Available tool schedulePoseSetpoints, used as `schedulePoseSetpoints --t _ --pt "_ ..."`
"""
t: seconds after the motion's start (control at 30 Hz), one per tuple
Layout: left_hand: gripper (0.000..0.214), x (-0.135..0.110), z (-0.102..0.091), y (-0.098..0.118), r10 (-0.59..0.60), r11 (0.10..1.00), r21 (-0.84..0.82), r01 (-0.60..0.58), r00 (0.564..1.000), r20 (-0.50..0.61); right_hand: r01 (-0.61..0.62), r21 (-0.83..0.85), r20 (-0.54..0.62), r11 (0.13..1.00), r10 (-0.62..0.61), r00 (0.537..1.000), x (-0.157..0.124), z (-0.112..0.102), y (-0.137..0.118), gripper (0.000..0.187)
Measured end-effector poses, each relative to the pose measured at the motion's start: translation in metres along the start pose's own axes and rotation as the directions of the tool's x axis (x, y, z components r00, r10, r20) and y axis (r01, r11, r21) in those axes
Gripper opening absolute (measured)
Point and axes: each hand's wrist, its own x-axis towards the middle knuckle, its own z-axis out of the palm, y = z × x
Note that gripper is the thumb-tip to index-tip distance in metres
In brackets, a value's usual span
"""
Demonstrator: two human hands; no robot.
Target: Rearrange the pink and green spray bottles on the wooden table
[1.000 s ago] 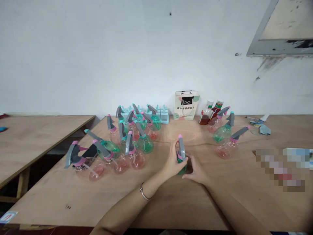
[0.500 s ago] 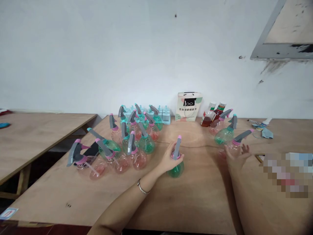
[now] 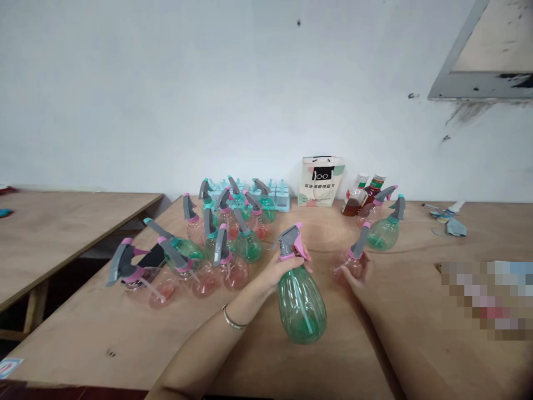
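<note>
My left hand (image 3: 287, 269) grips the neck of a green spray bottle (image 3: 302, 311), which has a grey head with a pink trigger. The bottle is tilted, its base toward me. To its right, my right hand (image 3: 356, 272) is wrapped round a pink spray bottle (image 3: 345, 261) with a grey and pink head; whether its base touches the table cannot be made out. Just behind that hand stands another green spray bottle (image 3: 383, 233). On the left, several pink and green spray bottles are grouped, among them a pink spray bottle (image 3: 234, 272) nearest my left hand.
Along the wall stand light-blue plastic moulds (image 3: 282, 197), a paper bag (image 3: 320, 183) and two bottles of dark red liquid (image 3: 353, 201). A blue cloth (image 3: 456, 226) lies at the right on the wooden table (image 3: 166, 344). A second table (image 3: 62, 228) is at the left.
My left hand has lifted and tilted the green spray bottle toward me, its head turned. My right hand, open before, has closed on the pink spray bottle and brought it leftward.
</note>
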Motion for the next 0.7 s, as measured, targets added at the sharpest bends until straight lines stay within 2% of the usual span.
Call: schedulePoseSetpoints --t 0.07,0.2,0.23,0.4,0.47,0.6,0.63,0.7 --pt "0.038 0.0 -0.002 0.0 0.021 1.0 0.005 -0.021 1.0 0.007 0.0 0.023 0.042 1.0 -0.001 0.999 -0.004 0.004 -0.009 0.063" --pt "0.037 -0.003 -0.007 0.006 0.094 0.994 0.043 -0.103 0.98 0.173 0.004 0.061 0.074 0.998 -0.009 0.997 -0.004 0.007 -0.017 0.061" --pt "0.038 -0.004 -0.007 0.008 0.103 0.993 0.041 -0.112 0.979 0.178 -0.007 0.07 0.077 0.998 0.002 0.997 -0.004 0.007 -0.017 0.061" --pt "0.039 -0.008 -0.003 0.014 0.056 0.998 0.024 -0.054 0.994 -0.099 -0.087 0.089 0.112 0.992 0.077 0.991 -0.005 0.007 -0.013 0.062" --pt "0.041 -0.009 -0.003 0.015 0.043 0.998 0.052 -0.038 0.995 -0.087 -0.085 0.089 0.099 0.992 0.076 0.992 -0.007 0.007 -0.011 0.062" --pt "0.043 -0.008 -0.005 0.015 0.049 0.994 0.092 -0.057 0.995 0.091 -0.086 0.067 0.101 0.994 0.079 0.992 -0.009 0.006 -0.008 0.063" --pt "0.042 -0.007 -0.005 0.014 0.044 0.994 0.092 -0.051 0.996 0.081 -0.091 0.058 0.101 0.994 0.084 0.991 -0.009 0.005 -0.009 0.063" --pt "0.039 -0.004 -0.005 0.012 0.057 0.996 0.068 -0.051 0.995 -0.078 -0.098 0.041 0.096 0.994 0.094 0.991 -0.008 0.005 -0.011 0.063"
